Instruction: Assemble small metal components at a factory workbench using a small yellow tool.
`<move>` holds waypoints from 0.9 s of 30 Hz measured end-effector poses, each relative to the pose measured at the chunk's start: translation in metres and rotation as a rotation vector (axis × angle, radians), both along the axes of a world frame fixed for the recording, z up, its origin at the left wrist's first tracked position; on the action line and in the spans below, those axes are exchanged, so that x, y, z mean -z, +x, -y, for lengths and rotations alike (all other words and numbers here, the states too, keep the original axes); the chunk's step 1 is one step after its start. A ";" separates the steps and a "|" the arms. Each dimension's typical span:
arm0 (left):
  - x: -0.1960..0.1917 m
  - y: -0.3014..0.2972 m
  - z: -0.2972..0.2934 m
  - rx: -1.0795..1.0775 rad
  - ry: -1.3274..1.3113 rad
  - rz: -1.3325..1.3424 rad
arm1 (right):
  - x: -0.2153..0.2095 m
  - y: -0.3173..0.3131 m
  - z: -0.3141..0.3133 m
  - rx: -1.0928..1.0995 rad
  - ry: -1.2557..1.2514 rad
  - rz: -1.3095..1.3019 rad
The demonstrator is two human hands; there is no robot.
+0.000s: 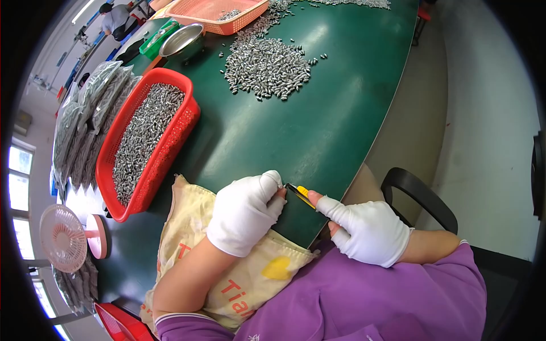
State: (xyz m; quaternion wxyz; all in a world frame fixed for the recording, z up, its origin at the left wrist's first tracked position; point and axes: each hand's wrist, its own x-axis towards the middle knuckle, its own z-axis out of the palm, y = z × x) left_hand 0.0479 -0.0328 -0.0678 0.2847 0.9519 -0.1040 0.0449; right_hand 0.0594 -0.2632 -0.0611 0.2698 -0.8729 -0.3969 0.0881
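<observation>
My left hand [245, 211], in a white glove with bare fingertips, is closed in a pinch above a cream cloth bag [186, 207] on the table. Whatever sits between its thumb and fingers is too small and hidden to make out. My right hand [372, 230], gloved the same way, is closed around a yellow and black utility knife [303, 194]. The dark tip of the knife points left and reaches the left fingertips. Beyond my hands lies a loose pile of small silvery metal parts [267, 67].
A red basket [190, 116] full of similar metal parts stands left on the green table [250, 139]. Behind it are stacked plastic bags [85, 122], a metal bowl [182, 42] and an orange basket [250, 23]. A small pink fan [63, 238] stands near left; a black chair armrest [424, 196] is at right.
</observation>
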 end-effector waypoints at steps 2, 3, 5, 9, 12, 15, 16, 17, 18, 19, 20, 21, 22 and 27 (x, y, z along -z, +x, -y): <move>-0.001 0.000 0.001 -0.029 0.006 -0.014 | 0.001 0.001 0.000 -0.001 0.003 0.006; -0.001 0.001 0.002 -0.028 0.005 -0.013 | 0.000 0.002 0.000 0.001 0.002 0.006; -0.002 0.001 0.003 -0.026 0.018 -0.014 | -0.001 0.005 0.001 -0.022 0.018 -0.028; -0.002 0.000 0.002 -0.027 0.009 -0.002 | -0.012 0.014 0.000 -0.060 0.012 -0.039; -0.001 -0.002 0.000 -0.033 -0.033 0.002 | -0.020 0.013 -0.003 -0.066 -0.061 -0.105; 0.000 -0.002 0.002 -0.028 -0.009 0.010 | -0.008 0.001 -0.003 -0.009 -0.075 -0.096; 0.000 -0.003 0.003 -0.037 -0.007 0.021 | -0.006 -0.001 -0.002 -0.018 -0.073 -0.085; 0.000 -0.003 0.003 -0.029 -0.006 0.021 | -0.004 -0.002 -0.001 -0.005 -0.074 -0.081; -0.001 -0.003 0.004 -0.020 -0.005 0.020 | -0.004 -0.001 0.000 0.007 -0.076 -0.077; -0.001 -0.003 0.005 -0.024 0.002 0.020 | -0.005 -0.001 -0.001 0.008 -0.074 -0.075; -0.001 -0.004 0.004 -0.022 0.004 0.022 | -0.007 -0.001 -0.002 0.007 -0.067 -0.078; -0.001 -0.004 0.004 -0.020 -0.004 0.025 | -0.009 0.000 -0.003 0.005 -0.060 -0.081; -0.001 -0.004 0.004 -0.022 -0.014 0.028 | -0.011 0.001 -0.003 0.004 -0.062 -0.079; -0.002 -0.001 0.003 -0.015 -0.003 0.031 | -0.024 0.011 -0.006 -0.037 -0.062 -0.078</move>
